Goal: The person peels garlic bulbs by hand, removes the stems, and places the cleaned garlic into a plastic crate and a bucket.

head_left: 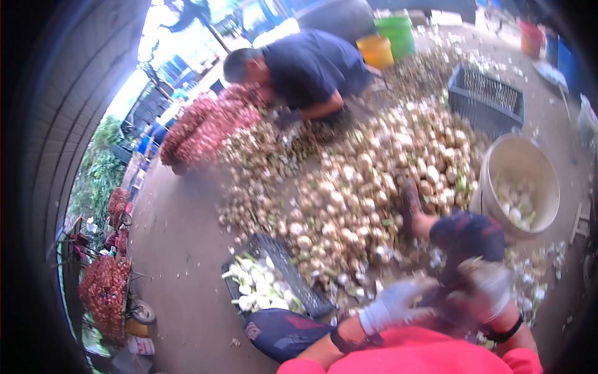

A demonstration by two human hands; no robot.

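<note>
My left hand (398,305), in a pale glove, is over my lap with its fingers apart and nothing visible in it. My right hand (492,290), also gloved, is raised near my right knee. Motion smears its fingers, so whether it holds anything cannot be made out. In front of my legs spreads a big heap of unpeeled onions (349,193). Peeled white onions with green stem ends (261,283) lie in a black plastic crate (305,280) by my left knee. More peeled ones sit inside a whitish bucket (486,199) to the right.
Across the heap a person in a dark shirt (317,68) bends over it beside red mesh sacks (212,124). A dark crate (486,100) stands at the back right. Behind are yellow (375,52) and green (396,36) buckets. A loaded cart (106,296) is at far left.
</note>
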